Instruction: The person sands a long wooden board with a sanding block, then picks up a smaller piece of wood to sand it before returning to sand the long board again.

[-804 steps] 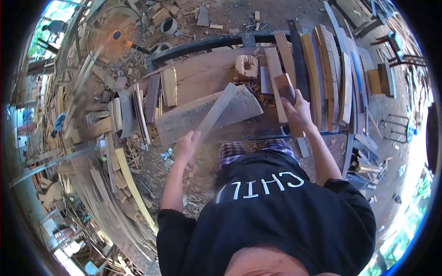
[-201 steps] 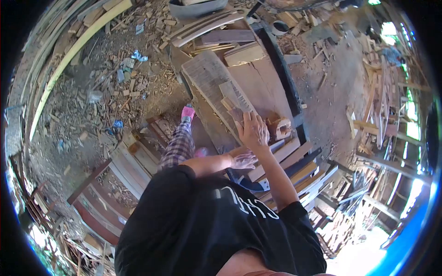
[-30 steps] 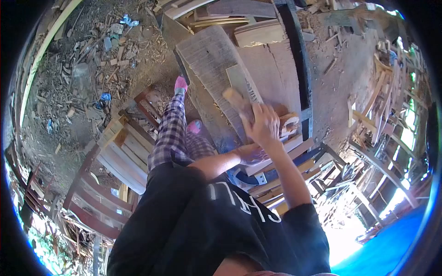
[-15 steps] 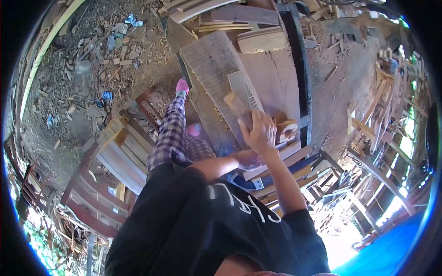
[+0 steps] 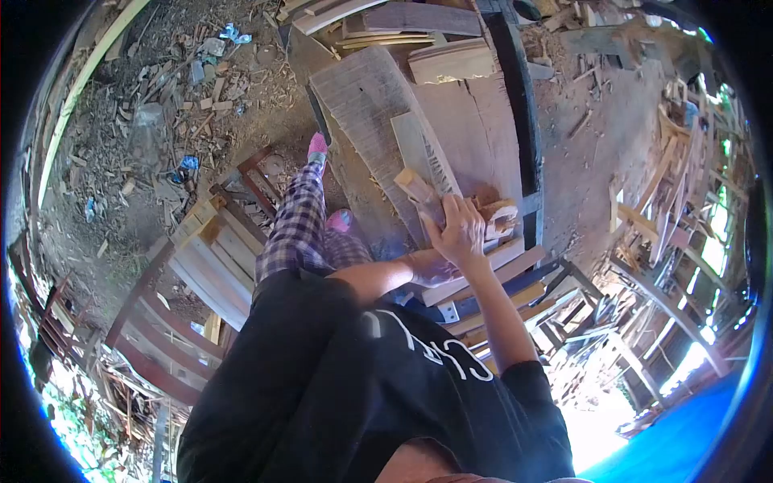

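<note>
My right hand (image 5: 461,232) is wrapped over a small wooden block (image 5: 417,187), pale at its far end and darker toward my palm. The block lies against a narrow board (image 5: 412,138) with dark marks along one edge. That narrow board rests on a wide, rough plank (image 5: 362,84). Close to my body, my left hand (image 5: 433,267) sits low beside my right wrist, near the near end of the boards. Its fingers are mostly hidden, so what it touches does not show. A curved, hollowed wood piece (image 5: 501,217) stands just right of my right hand.
Stacked boards (image 5: 423,20) and a thick offcut (image 5: 452,60) lie at the bench's far end. A dark beam (image 5: 519,105) runs along its right side. Left of my legs are a wooden frame (image 5: 161,346) and pale slats (image 5: 213,278). Scraps litter the ground (image 5: 153,129).
My right hand and the block have shifted slightly toward my body along the narrow board. The block was blurred before and is sharper now. The whole view has shifted a little.
</note>
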`<state>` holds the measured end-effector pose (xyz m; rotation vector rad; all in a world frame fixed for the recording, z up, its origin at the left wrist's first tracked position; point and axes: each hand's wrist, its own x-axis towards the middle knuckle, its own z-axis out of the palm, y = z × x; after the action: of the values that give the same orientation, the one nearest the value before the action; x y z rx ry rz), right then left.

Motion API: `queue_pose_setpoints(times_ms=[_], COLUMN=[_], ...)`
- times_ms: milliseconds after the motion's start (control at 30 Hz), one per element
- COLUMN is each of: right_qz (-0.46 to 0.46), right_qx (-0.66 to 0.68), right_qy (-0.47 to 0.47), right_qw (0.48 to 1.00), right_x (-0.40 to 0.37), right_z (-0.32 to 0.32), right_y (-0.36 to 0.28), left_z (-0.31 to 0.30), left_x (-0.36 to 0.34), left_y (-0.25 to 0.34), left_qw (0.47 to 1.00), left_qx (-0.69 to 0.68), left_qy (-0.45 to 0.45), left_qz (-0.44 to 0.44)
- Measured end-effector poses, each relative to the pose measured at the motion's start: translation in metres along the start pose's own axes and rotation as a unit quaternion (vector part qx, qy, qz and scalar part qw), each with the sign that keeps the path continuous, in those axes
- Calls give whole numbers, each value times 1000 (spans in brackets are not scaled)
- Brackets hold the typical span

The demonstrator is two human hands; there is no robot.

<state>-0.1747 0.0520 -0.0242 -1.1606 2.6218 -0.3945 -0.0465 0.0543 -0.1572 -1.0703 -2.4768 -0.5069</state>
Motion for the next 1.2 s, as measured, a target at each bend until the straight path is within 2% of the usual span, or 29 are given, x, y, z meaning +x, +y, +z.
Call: queue_pose_setpoints(times_ms=[33,67,133,167,200,300,333,400,467,500,567,600,667,700,733,767,833,967,1000,1033,1067,1100,1133,1167,1200], right_qz=[-4,-5,112,106,99,78,117,97,40,42,24,18,73,58,41,42,-33,-12,-24,-29,-10,13,11,29,43], right_qx=[-7,-13,-14,-12,-9,-2,19,-29,-14,-18,-1,-4,2,7,14,23,-38,-17,-12,-15,2,22,2,-9,-19], right_qy=[16,33,-27,0,29,67,30,53,9,6,-11,20,11,42,76,81,89,-39,-61,-66,-65,-64,-16,-23,-25], right_qw=[1000,999,993,994,995,995,992,993,999,999,1000,1000,997,997,996,996,995,999,998,997,998,998,1000,999,999], right_x=[11,23,92,132,155,157,140,81,18,6,-1,20,94,138,167,169,172,43,20,19,20,18,31,46,71], right_z=[1,4,1,-3,-5,-5,-15,-17,-15,-14,-5,0,-4,-5,-5,-2,-1,-5,-9,-11,-10,-8,-3,0,0], right_y=[0,-1,-3,-4,-6,-8,-8,3,17,16,6,4,-13,-20,-26,-31,-35,-21,-17,-15,-14,-14,-16,-18,-22], left_z=[-20,-40,-42,-42,-43,-46,-43,-49,-36,-22,-4,-31,-31,-29,-38,-40,-42,-43,-30,-20,-8,-7,-10,-15,-33], left_x=[5,-2,2,4,6,6,5,6,2,2,-1,-2,0,3,6,4,5,9,8,6,2,-2,-6,-6,2], left_y=[-9,-20,-16,-16,-20,-22,-20,-23,-16,-9,-3,-21,-12,-12,-18,-16,-17,-17,-6,1,5,2,-6,-6,-14], left_qw=[999,999,997,991,995,996,995,996,997,997,999,997,997,996,998,998,995,997,968,910,823,821,945,998,997], left_qx=[-33,-32,-78,-116,-89,-92,-102,-89,-70,-73,-25,-50,-75,-85,-66,-63,-90,-78,-247,-405,-551,-554,-320,-66,-75], left_qy=[27,13,-28,-64,24,-19,-11,-20,-38,-33,33,49,22,1,19,9,-21,-20,-19,-18,-17,-17,-8,3,3], left_qz=[-27,12,-4,-13,-26,-14,-14,-11,17,17,3,26,4,-16,-15,-13,-24,2,-45,-91,-133,-138,-62,21,-1])
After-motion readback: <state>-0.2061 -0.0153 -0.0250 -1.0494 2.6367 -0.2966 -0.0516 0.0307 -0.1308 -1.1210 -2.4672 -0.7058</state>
